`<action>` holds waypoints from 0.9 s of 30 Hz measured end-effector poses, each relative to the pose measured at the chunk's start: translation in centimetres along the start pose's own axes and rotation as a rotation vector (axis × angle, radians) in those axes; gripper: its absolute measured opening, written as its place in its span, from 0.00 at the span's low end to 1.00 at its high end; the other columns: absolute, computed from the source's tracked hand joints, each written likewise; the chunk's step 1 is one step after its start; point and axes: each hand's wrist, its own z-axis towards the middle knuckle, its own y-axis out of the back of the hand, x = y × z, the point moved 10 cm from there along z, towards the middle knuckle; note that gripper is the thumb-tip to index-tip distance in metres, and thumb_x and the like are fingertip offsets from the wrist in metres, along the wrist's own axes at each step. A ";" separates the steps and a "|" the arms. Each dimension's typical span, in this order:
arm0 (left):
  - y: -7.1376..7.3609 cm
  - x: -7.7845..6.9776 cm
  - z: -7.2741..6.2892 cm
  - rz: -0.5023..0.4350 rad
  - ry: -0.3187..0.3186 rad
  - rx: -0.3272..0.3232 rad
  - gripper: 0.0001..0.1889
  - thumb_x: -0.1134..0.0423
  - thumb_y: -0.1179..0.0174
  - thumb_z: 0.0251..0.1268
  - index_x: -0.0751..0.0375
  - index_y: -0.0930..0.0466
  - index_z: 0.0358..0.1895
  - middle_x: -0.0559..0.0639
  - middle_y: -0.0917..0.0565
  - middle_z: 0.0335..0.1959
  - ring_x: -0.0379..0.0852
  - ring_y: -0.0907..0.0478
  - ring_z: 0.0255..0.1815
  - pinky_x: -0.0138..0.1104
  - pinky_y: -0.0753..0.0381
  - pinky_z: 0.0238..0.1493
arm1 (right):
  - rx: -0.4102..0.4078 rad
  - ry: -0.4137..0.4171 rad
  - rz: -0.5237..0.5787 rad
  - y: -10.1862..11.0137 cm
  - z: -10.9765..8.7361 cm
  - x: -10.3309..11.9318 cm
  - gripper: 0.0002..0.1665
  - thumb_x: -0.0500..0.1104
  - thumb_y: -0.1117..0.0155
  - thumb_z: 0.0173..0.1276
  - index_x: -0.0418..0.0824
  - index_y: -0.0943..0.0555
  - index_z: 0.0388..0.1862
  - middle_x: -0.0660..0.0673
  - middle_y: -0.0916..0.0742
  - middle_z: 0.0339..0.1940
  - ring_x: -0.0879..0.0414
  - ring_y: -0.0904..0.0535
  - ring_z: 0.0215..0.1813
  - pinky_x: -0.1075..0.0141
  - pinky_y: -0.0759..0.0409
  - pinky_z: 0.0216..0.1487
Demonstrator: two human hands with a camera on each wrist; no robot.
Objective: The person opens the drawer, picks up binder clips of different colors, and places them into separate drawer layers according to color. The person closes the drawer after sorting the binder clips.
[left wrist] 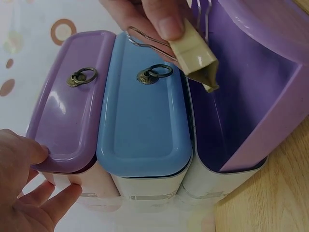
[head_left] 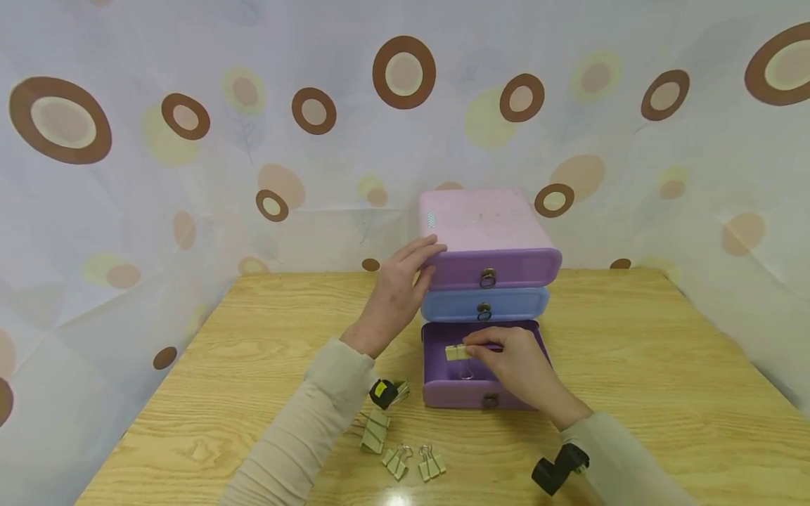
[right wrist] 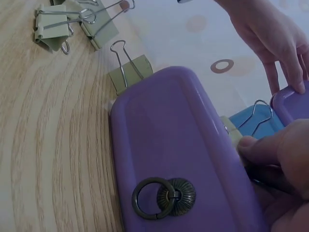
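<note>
A yellowish binder clip [head_left: 455,353] is pinched between thumb and fingers of my right hand [head_left: 522,362], above the pulled-out bottom purple drawer [head_left: 455,395]. Its wire handles show in the left wrist view, where the clip body [left wrist: 195,50] is seen end-on. My left hand [head_left: 399,288] rests at the left front corner of the small drawer cabinet [head_left: 481,218], by the purple top drawer [head_left: 455,270]. In the left wrist view its thumb touches that drawer's front and its other fingers lie spread along the side. The right palm is partly hidden in the right wrist view.
Several binder clips [head_left: 375,430] lie on the wooden table [head_left: 633,365], left and in front of the open drawer. The blue middle drawer [head_left: 443,305] is closed, with a ring pull. A patterned sheet [head_left: 354,176] hangs behind and at both sides.
</note>
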 end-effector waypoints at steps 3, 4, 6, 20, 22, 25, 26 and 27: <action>0.1 0.0 0.0 -0.002 0.000 -0.005 0.18 0.73 0.41 0.69 0.61 0.20 0.60 0.55 0.22 0.66 0.48 0.28 0.70 0.32 0.24 0.67 | 0.028 -0.015 -0.017 -0.5 0.3 -0.6 0.08 0.39 0.33 0.68 0.43 0.10 0.44 0.47 0.09 0.42 0.54 0.12 0.44 0.62 0.12 0.42; 0.1 -0.1 0.0 -0.004 0.000 -0.006 0.18 0.73 0.41 0.69 0.61 0.20 0.60 0.55 0.22 0.65 0.48 0.28 0.70 0.32 0.24 0.67 | 0.037 -0.019 -0.020 -0.6 0.3 -0.7 0.09 0.39 0.33 0.68 0.42 0.11 0.44 0.46 0.09 0.42 0.53 0.12 0.44 0.61 0.12 0.42; 0.1 -0.1 0.0 -0.004 -0.001 -0.007 0.18 0.73 0.41 0.69 0.61 0.20 0.60 0.55 0.22 0.65 0.49 0.28 0.70 0.32 0.24 0.67 | 0.056 -0.028 -0.028 -0.9 0.5 -1.0 0.09 0.38 0.33 0.68 0.40 0.11 0.44 0.45 0.09 0.42 0.52 0.12 0.45 0.59 0.12 0.43; 0.1 -0.1 -0.1 0.002 -0.001 -0.009 0.18 0.73 0.41 0.69 0.61 0.20 0.60 0.55 0.22 0.66 0.49 0.28 0.70 0.34 0.24 0.68 | 0.272 -0.062 -0.099 -3.0 0.7 -0.9 0.09 0.33 0.38 0.68 0.36 0.11 0.40 0.43 0.09 0.39 0.61 0.22 0.30 0.68 0.23 0.31; 0.1 -0.1 -0.1 0.001 -0.003 -0.009 0.18 0.73 0.41 0.69 0.61 0.21 0.60 0.55 0.22 0.66 0.49 0.28 0.70 0.33 0.24 0.68 | 0.297 -0.067 -0.108 -3.1 0.7 -0.9 0.10 0.33 0.39 0.69 0.36 0.11 0.41 0.44 0.09 0.39 0.62 0.21 0.31 0.68 0.21 0.32; 0.1 -0.1 0.0 0.000 -0.001 -0.006 0.18 0.73 0.42 0.69 0.61 0.21 0.61 0.55 0.22 0.66 0.48 0.28 0.70 0.33 0.24 0.68 | 0.335 -0.072 -0.122 -3.3 0.7 -1.0 0.11 0.33 0.40 0.70 0.36 0.11 0.41 0.44 0.09 0.39 0.61 0.19 0.35 0.66 0.18 0.36; 0.1 -0.1 0.0 -0.001 0.000 -0.005 0.18 0.73 0.42 0.69 0.61 0.21 0.61 0.55 0.23 0.66 0.48 0.28 0.71 0.33 0.24 0.68 | 0.349 -0.069 -0.125 -3.4 0.7 -1.0 0.11 0.33 0.40 0.70 0.36 0.11 0.41 0.44 0.09 0.39 0.60 0.18 0.36 0.65 0.18 0.37; 0.1 -0.1 0.0 -0.002 0.000 -0.003 0.18 0.73 0.42 0.69 0.61 0.21 0.61 0.55 0.23 0.66 0.48 0.28 0.71 0.33 0.24 0.68 | 0.360 -0.068 -0.127 -3.5 0.7 -1.0 0.11 0.33 0.41 0.70 0.36 0.11 0.41 0.44 0.09 0.39 0.60 0.18 0.37 0.64 0.17 0.38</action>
